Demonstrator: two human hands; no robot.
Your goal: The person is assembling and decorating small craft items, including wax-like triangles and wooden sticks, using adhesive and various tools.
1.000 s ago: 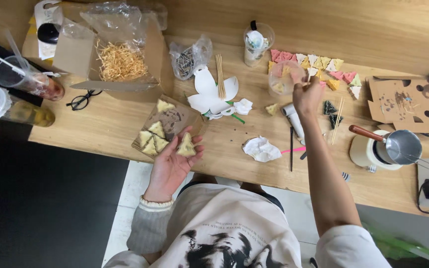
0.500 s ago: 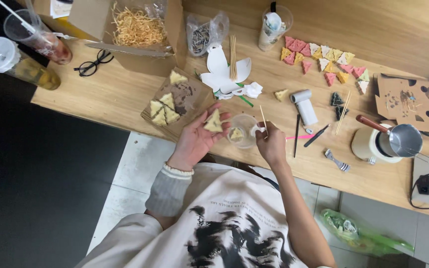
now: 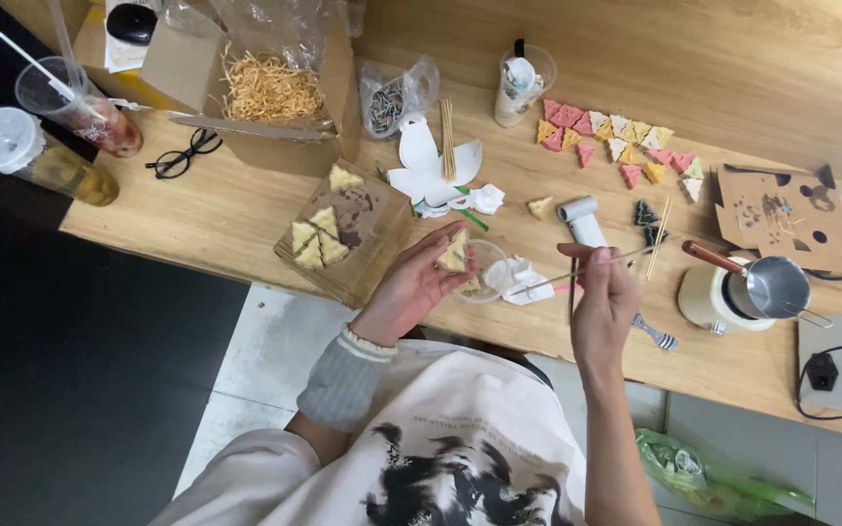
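Above the clear plastic cup (image 3: 487, 274) at the near edge of the wooden table (image 3: 246, 219), the left hand (image 3: 416, 282) pinches one yellow triangle (image 3: 455, 255) between thumb and fingertips. The right hand (image 3: 604, 302), just right of the cup, has its fingers closed around one thin wooden stick (image 3: 577, 273), whose tip points back toward the cup. A crumpled white tissue (image 3: 528, 282) lies touching the cup's right side. Left of the cup sits a brown cardboard tray (image 3: 374, 226) bearing four more yellow triangles. Behind the cup lie a white paper flower (image 3: 431, 170) and a small bundle of sticks (image 3: 447, 151). Far right of the cup stands a metal pot (image 3: 777, 285) on a cream base. Behind and right of the cup, pink, yellow and white triangles (image 3: 616, 141) are spread in a cluster, too many and too small to count surely. Well left of the cup lies one pair of black glasses (image 3: 182, 156), with two lidded drink cups (image 3: 41, 127) beyond them.
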